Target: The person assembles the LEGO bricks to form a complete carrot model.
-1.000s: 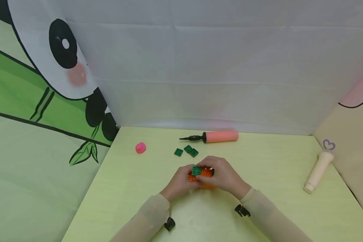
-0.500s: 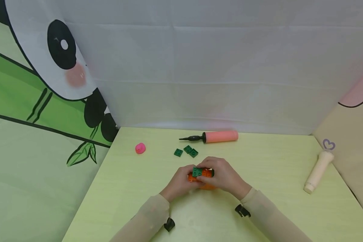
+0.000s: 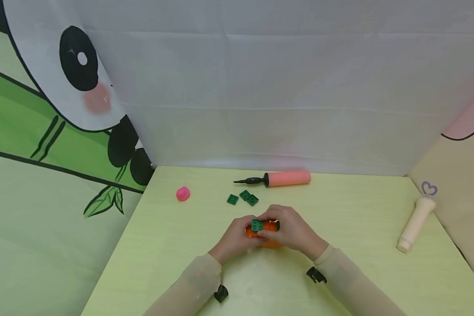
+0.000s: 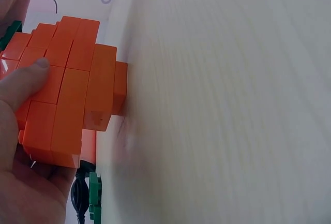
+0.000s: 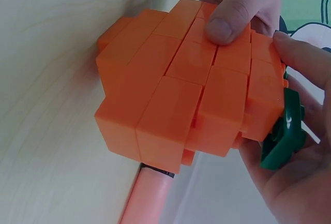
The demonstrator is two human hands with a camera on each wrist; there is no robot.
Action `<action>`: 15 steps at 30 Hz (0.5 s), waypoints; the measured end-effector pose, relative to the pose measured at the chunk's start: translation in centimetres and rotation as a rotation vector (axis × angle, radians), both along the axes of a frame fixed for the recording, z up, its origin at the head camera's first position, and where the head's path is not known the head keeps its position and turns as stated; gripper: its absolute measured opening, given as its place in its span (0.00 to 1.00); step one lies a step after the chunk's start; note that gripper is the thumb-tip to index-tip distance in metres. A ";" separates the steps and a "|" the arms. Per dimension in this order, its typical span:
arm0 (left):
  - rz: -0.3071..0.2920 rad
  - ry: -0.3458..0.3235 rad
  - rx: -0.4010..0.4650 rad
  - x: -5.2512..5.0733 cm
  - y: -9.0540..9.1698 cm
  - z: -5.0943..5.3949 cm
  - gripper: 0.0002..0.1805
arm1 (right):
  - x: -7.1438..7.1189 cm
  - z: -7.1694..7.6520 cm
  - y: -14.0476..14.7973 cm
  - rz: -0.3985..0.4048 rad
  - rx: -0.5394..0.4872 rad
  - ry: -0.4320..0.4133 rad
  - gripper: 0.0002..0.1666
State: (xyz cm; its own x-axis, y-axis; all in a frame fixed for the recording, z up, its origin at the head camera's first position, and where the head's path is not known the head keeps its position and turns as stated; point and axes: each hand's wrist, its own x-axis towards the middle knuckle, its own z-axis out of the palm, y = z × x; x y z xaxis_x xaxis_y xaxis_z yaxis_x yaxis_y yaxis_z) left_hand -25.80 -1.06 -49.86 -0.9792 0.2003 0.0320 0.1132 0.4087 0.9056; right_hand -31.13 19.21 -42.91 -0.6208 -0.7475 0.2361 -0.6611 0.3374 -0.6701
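Both hands are round a stepped build of orange toy building bricks (image 3: pixel 254 232) close above the table. My left hand (image 3: pixel 237 236) grips its left side; in the left wrist view its thumb presses the orange face. My right hand (image 3: pixel 293 227) holds the upper right part, and the right wrist view shows a fingertip touching the top orange row. On top sits a green studded brick (image 3: pixel 257 225). A green piece (image 5: pixel 284 133) sticks out beside the right palm. Fingers hide part of the top, so how firmly the green pieces sit cannot be seen.
Several loose green bricks (image 3: pixel 232 199) lie beyond the hands. Behind them is a pink hand pump (image 3: pixel 288 178) with a black nozzle. A small pink toy (image 3: pixel 183 193) stands left, and a cream cylinder (image 3: pixel 415 224) lies near the right edge of the table (image 3: pixel 162 272).
The hands and the brick build stay almost still, with only a tiny shift of the green brick in the head view. The head camera has drifted slightly.
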 end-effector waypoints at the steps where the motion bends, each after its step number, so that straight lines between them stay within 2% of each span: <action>1: 0.000 0.002 0.002 -0.1 0.0 0.0 0.16 | -0.1 0.0 0.0 -0.001 0.001 -0.001 0.18; 9: 0.007 0.008 0.018 -0.4 0.2 -0.2 0.15 | -0.5 -0.4 0.3 -0.011 -0.011 0.005 0.18; 15: 0.016 0.013 -0.002 -0.8 0.3 -0.2 0.17 | -0.9 -0.6 0.5 -0.024 -0.017 -0.006 0.19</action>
State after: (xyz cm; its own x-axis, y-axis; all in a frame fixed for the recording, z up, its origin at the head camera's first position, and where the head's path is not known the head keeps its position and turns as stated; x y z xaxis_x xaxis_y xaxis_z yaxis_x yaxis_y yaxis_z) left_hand -26.56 -0.73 -50.02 -0.9819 0.1844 0.0441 0.1180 0.4121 0.9034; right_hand -32.01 19.72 -43.48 -0.6398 -0.7285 0.2449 -0.6490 0.3415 -0.6798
